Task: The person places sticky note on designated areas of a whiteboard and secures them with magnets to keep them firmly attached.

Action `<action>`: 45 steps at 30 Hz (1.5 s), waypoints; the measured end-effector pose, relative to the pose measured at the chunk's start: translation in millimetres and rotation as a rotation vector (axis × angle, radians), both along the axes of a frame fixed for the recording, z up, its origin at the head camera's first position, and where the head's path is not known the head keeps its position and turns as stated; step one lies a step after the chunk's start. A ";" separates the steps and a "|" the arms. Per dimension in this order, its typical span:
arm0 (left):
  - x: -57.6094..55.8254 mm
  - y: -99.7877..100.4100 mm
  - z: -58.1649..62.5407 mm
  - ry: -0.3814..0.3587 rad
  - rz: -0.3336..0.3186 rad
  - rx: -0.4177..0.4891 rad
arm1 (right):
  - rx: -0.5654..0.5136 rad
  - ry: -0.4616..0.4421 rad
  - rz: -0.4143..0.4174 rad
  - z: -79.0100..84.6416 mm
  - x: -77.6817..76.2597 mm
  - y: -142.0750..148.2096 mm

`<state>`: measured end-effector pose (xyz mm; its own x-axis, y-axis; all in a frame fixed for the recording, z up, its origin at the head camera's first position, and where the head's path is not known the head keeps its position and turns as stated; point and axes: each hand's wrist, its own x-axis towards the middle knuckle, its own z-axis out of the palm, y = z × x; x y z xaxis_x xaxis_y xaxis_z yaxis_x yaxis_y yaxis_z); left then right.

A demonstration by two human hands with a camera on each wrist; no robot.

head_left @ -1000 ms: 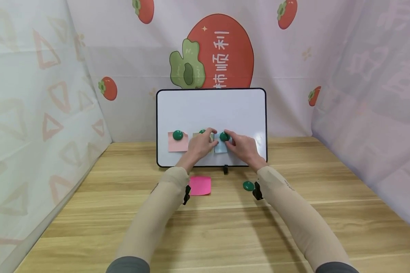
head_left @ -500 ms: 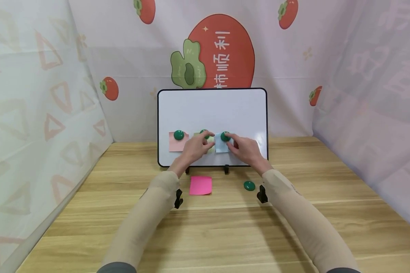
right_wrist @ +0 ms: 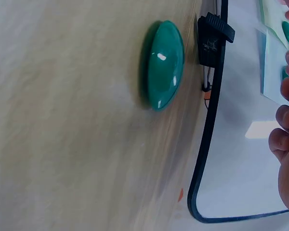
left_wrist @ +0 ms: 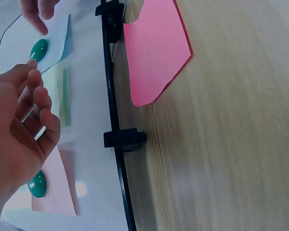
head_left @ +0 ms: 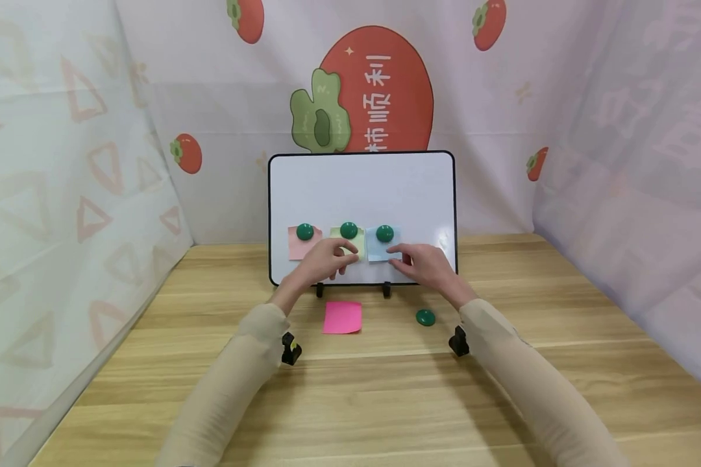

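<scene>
Three sticky notes hang in a row on the whiteboard (head_left: 362, 188): a pink note (head_left: 298, 250), a pale green note (head_left: 353, 246) and a light blue note (head_left: 376, 250). Each has a round green magnet at its top, such as the magnet (head_left: 385, 233) on the blue note. My left hand (head_left: 324, 258), fingers loosely bent and holding nothing, is in front of the pink and green notes. Holding nothing either, my right hand (head_left: 423, 263) is just off the blue note's lower right, thumb and forefinger apart. In the left wrist view, my left hand (left_wrist: 24, 120) partly covers the notes.
A bright pink sticky note (head_left: 343, 318) lies on the wooden table (head_left: 362, 395) before the board. To its right is a loose green magnet (head_left: 425, 317). Black stand clips (head_left: 387, 289) support the board's lower edge. A printed cloth (head_left: 222, 110) hangs behind.
The right hand has let go of the magnet on the blue note and drawn down and back. The left hand has moved left and down, uncovering the green note's magnet.
</scene>
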<state>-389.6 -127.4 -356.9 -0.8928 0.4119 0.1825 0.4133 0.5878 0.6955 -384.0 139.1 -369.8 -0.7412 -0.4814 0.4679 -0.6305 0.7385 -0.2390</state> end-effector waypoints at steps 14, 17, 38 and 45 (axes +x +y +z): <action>14.3 -26.8 -10.2 -0.101 -0.012 0.037 | 0.050 -0.106 0.044 -5.4 17.6 19.1; 19.3 -29.1 -10.2 -0.103 -0.008 0.057 | 0.050 -0.114 0.049 -6.0 22.5 20.8; 47.5 -52.6 -21.3 -0.232 0.009 0.069 | 0.044 -0.123 0.110 -8.0 49.9 27.6; 51.8 -55.7 -26.1 -0.285 0.005 0.028 | 0.016 -0.151 0.092 -12.8 54.1 36.8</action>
<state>-337.9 -183.1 -383.0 -0.9119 0.4052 -0.0647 0.1958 0.5683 0.7992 -329.9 175.9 -382.7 -0.7547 -0.5568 0.3468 -0.6536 0.6836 -0.3248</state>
